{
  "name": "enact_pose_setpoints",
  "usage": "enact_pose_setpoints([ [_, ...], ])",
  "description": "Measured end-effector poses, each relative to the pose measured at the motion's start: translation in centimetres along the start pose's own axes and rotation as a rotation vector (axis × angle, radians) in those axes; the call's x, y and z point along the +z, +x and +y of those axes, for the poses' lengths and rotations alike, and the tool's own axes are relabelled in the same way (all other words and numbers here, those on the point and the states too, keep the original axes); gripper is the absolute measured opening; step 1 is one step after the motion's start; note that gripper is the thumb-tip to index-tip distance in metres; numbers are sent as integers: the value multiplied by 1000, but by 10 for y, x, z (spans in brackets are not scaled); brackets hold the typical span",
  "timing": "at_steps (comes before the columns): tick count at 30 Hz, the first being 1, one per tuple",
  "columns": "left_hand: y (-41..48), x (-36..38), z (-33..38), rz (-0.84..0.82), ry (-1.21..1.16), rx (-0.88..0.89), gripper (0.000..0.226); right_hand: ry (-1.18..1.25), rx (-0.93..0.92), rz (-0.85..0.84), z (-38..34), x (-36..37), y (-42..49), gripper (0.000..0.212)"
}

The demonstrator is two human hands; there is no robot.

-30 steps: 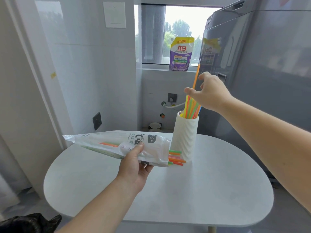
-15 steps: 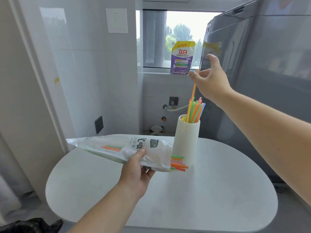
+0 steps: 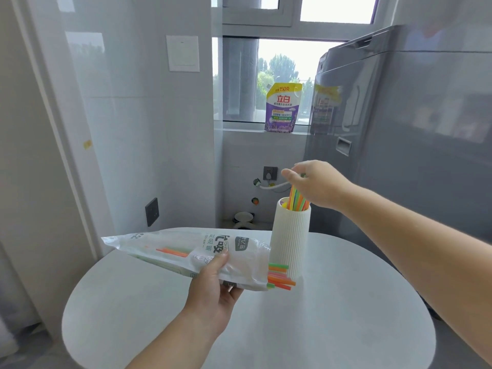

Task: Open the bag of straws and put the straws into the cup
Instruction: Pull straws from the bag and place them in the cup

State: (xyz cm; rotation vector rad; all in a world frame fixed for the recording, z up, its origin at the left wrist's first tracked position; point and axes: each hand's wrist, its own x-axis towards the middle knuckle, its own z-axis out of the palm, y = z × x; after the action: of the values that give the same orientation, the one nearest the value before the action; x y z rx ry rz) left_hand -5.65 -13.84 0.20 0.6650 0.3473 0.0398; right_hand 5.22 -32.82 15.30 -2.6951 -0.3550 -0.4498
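Straws [image 3: 298, 200] stand in the ribbed cup [image 3: 289, 243] on the bench [image 3: 346, 320], their tops pinched by the right hand [image 3: 318, 183]. The left hand [image 3: 213, 291] grips the bag [image 3: 183, 249], other straws [image 3: 280, 277] poking from its end beside the cup.

The cup [image 3: 289, 243] was white with vertical ribs; the straws [image 3: 297, 201] in it were orange, green and yellow. The bag [image 3: 183, 249] was clear with grey print, the table [image 3: 346, 315] pale grey, the pouch [image 3: 283, 109] purple and yellow.
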Motion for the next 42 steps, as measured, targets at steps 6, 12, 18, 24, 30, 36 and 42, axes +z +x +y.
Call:
enact_pose_setpoints([
  [6, 1, 0, -1, 1, 2, 6, 38, -76, -27, -18, -3, -3, -10, 55],
  [12, 1, -1, 3, -13, 13, 45, 43, 317, 56, 443, -24, 17, -81, 31],
  [18, -1, 1, 7, -24, 82, 93, 31, 825, 667, -306, -20, 80, -134, 43],
  [24, -4, 5, 4, -35, 106, 104, 28, 1082, 534, -167, -15, 94, -141, 20],
  [30, -3, -1, 12, -22, 81, 88, 27, 950, 458, -36, -9, 90, -146, 21],
  [36, -4, -1, 14, -13, 67, 88, 22, 1078, 473, -57, -5, 86, -147, 29],
  [42, -6, 0, 13, -6, 73, 72, 17, 1125, 501, -154, -2, 83, -144, 23],
])
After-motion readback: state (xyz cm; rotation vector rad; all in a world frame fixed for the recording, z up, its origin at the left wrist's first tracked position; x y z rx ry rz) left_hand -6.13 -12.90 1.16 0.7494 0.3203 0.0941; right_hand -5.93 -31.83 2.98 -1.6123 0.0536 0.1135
